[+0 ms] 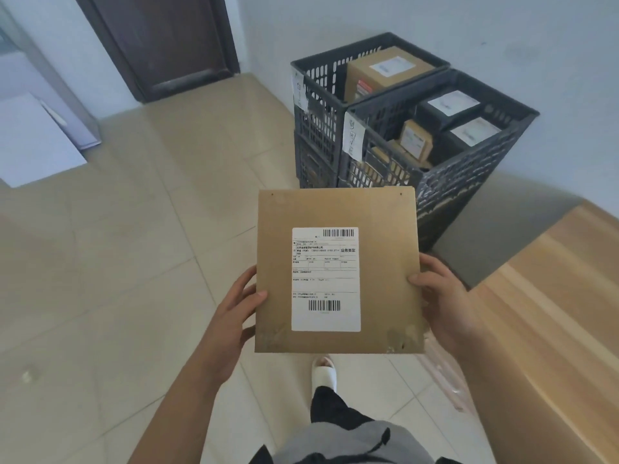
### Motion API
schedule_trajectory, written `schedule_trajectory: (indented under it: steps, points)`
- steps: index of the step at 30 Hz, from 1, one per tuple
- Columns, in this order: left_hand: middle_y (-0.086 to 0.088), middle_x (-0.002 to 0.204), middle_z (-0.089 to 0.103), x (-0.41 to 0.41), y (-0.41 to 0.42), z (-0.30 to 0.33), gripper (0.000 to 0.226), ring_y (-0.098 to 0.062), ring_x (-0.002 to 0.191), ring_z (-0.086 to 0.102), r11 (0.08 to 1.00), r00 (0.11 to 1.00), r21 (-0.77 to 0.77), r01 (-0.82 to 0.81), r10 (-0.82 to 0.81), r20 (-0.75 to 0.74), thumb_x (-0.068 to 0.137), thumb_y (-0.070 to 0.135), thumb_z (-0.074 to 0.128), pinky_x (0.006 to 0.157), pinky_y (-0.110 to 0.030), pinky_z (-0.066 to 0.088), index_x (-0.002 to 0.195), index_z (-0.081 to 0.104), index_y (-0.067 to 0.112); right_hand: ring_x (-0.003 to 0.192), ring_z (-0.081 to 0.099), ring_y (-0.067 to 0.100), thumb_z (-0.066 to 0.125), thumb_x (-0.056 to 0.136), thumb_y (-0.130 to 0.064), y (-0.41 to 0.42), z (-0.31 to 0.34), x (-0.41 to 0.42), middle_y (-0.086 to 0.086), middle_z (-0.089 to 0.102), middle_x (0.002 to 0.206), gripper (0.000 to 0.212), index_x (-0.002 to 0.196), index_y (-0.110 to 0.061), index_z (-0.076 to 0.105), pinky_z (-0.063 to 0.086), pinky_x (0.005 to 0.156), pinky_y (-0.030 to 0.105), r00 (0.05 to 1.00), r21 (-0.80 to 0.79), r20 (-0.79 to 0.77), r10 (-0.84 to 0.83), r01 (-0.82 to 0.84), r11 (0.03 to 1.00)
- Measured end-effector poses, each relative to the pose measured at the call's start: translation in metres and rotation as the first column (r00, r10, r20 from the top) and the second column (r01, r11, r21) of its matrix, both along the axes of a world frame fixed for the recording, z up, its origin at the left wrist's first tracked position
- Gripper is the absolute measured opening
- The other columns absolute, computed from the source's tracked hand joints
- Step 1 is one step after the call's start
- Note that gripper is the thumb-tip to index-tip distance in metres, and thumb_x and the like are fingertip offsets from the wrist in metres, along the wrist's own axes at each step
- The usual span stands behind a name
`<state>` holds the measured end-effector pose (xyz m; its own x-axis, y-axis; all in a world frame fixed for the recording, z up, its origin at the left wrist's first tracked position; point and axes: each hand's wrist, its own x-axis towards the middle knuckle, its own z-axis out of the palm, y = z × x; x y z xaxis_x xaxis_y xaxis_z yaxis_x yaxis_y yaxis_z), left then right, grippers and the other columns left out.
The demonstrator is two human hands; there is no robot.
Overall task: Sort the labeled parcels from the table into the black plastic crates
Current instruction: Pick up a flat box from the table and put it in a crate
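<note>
A flat brown cardboard parcel point(335, 209) with a white shipping label point(325, 279) faces me at the centre. My left hand point(234, 309) grips its left edge, thumb on the front. My right hand point(442, 296) grips its right edge the same way. Beyond it stand two black plastic crates against the wall. The far crate point(318, 72) holds a brown box point(382, 73). The near crate point(469, 169) holds black and brown labelled parcels. Each crate carries a paper tag on its left corner.
The light wooden table point(552, 296) runs along the right side. Beige tile floor point(134, 262) spreads left. A dark door point(160, 41) is at the back left, with white panels point(30, 142) leaning near it. My foot point(323, 373) shows below the parcel.
</note>
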<state>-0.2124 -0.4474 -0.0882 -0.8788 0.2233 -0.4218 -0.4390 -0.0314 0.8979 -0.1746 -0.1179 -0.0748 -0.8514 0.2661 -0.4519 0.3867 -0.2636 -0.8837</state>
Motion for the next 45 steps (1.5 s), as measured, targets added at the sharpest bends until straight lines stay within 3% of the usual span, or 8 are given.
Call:
schedule_trajectory:
  steps: [7, 15, 28, 35, 38, 41, 43, 45]
  points:
    - [0.008, 0.134, 0.07, -0.106, 0.001, 0.014, 0.043, -0.018, 0.121, 0.065, 0.995, 0.997, -0.071, -0.074, 0.073, -0.026, 0.104, 0.022, 0.055, 0.088, -0.042, 0.052, 0.136, 0.059, 0.05, 0.103, 0.072, 0.023, 0.071, 0.07, -0.024, 0.004, -0.003, -0.113, -0.002, 0.075, 0.114, 0.055, 0.125, -0.028, 0.067, 0.06, 0.066, 0.03, 0.998, -0.09, -0.05, 0.041, -0.046, 0.995]
    - [0.01, 0.128, 0.072, -0.189, 0.027, 0.013, 0.044, -0.019, 0.118, 0.065, 0.993, 0.997, -0.083, -0.081, 0.079, -0.021, 0.104, 0.023, 0.054, 0.088, -0.041, 0.052, 0.139, 0.056, 0.049, 0.101, 0.071, 0.023, 0.071, 0.068, -0.023, 0.022, -0.004, -0.189, -0.003, 0.076, 0.113, 0.054, 0.121, -0.033, 0.069, 0.055, 0.071, 0.038, 0.999, -0.108, -0.046, 0.022, -0.026, 0.994]
    - [0.009, 0.13, 0.072, -0.411, 0.132, 0.016, 0.039, -0.019, 0.123, 0.065, 0.958, 0.953, -0.025, 0.286, -0.287, -0.097, 0.097, 0.039, 0.059, 0.093, -0.04, 0.048, 0.135, 0.058, 0.045, 0.096, 0.068, 0.021, 0.063, 0.089, -0.027, 0.082, 0.02, -0.293, -0.005, 0.075, 0.105, 0.029, 0.116, -0.028, 0.07, 0.049, 0.075, 0.037, 0.931, -0.013, -0.084, -0.355, 0.355, 0.935]
    - [0.005, 0.142, 0.066, -0.545, 0.21, 0.052, 0.049, -0.017, 0.133, 0.059, 0.842, 0.851, 0.144, 0.52, -0.496, -0.171, 0.103, 0.054, 0.031, 0.104, -0.04, 0.045, 0.14, 0.059, 0.037, 0.076, 0.068, 0.014, 0.042, 0.104, -0.053, 0.107, 0.075, -0.363, -0.004, 0.075, 0.088, 0.051, 0.074, -0.033, 0.078, 0.048, 0.072, 0.037, 0.796, -0.057, -0.2, -0.571, 0.572, 0.818]
    - [0.007, 0.139, 0.068, -0.584, 0.25, 0.059, 0.046, -0.017, 0.135, 0.057, 0.798, 0.813, 0.158, 0.582, -0.566, -0.136, 0.108, 0.052, 0.032, 0.101, -0.033, 0.045, 0.141, 0.056, 0.031, 0.083, 0.067, 0.01, 0.046, 0.105, -0.048, 0.114, 0.077, -0.384, -0.005, 0.072, 0.1, 0.033, 0.105, -0.031, 0.074, 0.049, 0.072, 0.031, 0.7, -0.041, -0.258, -0.666, 0.681, 0.731]
    - [0.011, 0.134, 0.07, -0.603, 0.289, 0.058, 0.05, -0.012, 0.129, 0.061, 0.705, 0.708, 0.075, 0.706, -0.695, -0.128, 0.098, 0.058, 0.044, 0.105, -0.035, 0.045, 0.139, 0.059, 0.033, 0.116, 0.066, 0.016, 0.044, 0.108, -0.041, 0.121, 0.066, -0.391, 0.001, 0.067, 0.133, 0.049, 0.15, -0.017, 0.047, 0.053, 0.088, 0.032, 0.657, 0.046, -0.27, -0.704, 0.739, 0.672]
    - [0.018, 0.138, 0.066, -0.608, 0.312, 0.054, 0.054, -0.006, 0.132, 0.057, 0.613, 0.608, -0.025, 0.79, -0.787, -0.105, 0.094, 0.066, 0.052, 0.113, -0.04, 0.039, 0.141, 0.057, 0.041, 0.126, 0.064, 0.017, 0.043, 0.109, -0.04, 0.13, 0.056, -0.387, 0.0, 0.067, 0.14, 0.047, 0.152, -0.02, 0.045, 0.052, 0.095, 0.035, 0.646, 0.09, -0.228, -0.728, 0.759, 0.645]
    - [0.038, 0.123, 0.066, -0.612, 0.333, 0.043, 0.029, 0.017, 0.118, 0.056, 0.531, 0.524, -0.121, 0.839, -0.847, -0.09, 0.098, 0.063, 0.052, 0.104, -0.031, 0.037, 0.126, 0.059, 0.059, 0.118, 0.069, 0.009, 0.045, 0.109, -0.039, 0.141, 0.045, -0.384, -0.009, 0.072, 0.131, 0.039, 0.146, -0.028, 0.052, 0.057, 0.088, 0.029, 0.657, 0.135, -0.146, -0.739, 0.754, 0.643]
